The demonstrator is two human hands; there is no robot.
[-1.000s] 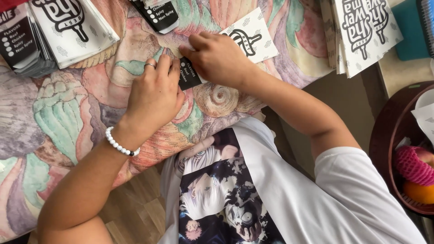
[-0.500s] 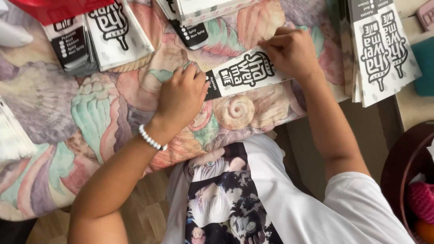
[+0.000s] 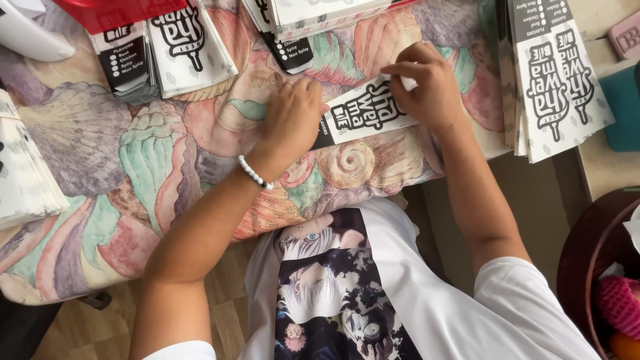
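Observation:
A flat white paper sleeve (image 3: 363, 115) with black lettering and a black end lies on the shell-patterned cloth (image 3: 153, 160). My left hand (image 3: 291, 120), with a white bead bracelet on the wrist, presses down on the sleeve's black end. My right hand (image 3: 427, 87) pinches the sleeve's white far end between thumb and fingers. Both hands grip the same sleeve.
Stacks of the same printed sleeves lie at the upper left (image 3: 160, 50), top centre (image 3: 300, 27) and right (image 3: 557, 73). A white pile (image 3: 23, 167) sits at the left edge. A red box (image 3: 113, 10) is at the top. A dark round basket (image 3: 600, 267) stands lower right.
My hands have drawn apart along the sleeve, which now lies spread out flat between them. The view has shifted, so the stacks sit differently in the frame.

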